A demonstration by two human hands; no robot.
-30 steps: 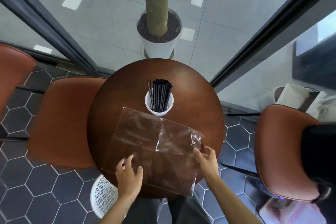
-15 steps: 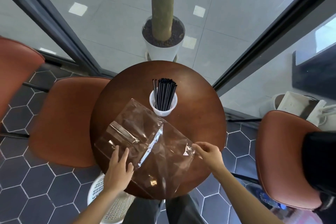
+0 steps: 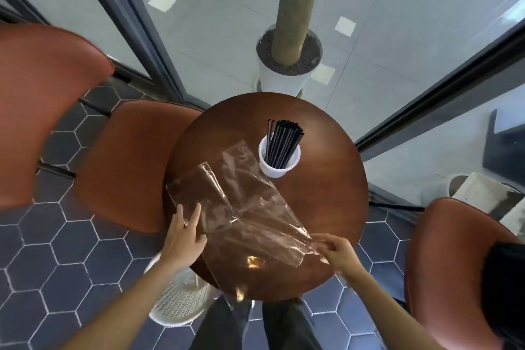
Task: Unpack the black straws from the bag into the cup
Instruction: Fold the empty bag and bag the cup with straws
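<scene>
A white cup [image 3: 278, 169] stands on the far right part of the round wooden table [image 3: 326, 202], with several black straws [image 3: 284, 142] upright in it. A clear plastic bag [image 3: 244, 207] lies flat and crumpled across the table's near half, with no straws visible inside. My left hand [image 3: 183, 236] lies with straight fingers on the bag's left edge. My right hand [image 3: 336, 250] pinches the bag's near right corner.
Brown chairs stand at the left [image 3: 127, 162], far left [image 3: 39, 99] and right [image 3: 454, 270] of the table. A white slatted basket [image 3: 179, 301] sits on the hexagon-tiled floor under the table's near edge. A potted trunk [image 3: 289, 65] stands beyond the glass.
The bag has been turned counter-clockwise and pulled flatter on the table. My left hand slid up to its left edge; my right hand kept hold of the corner.
</scene>
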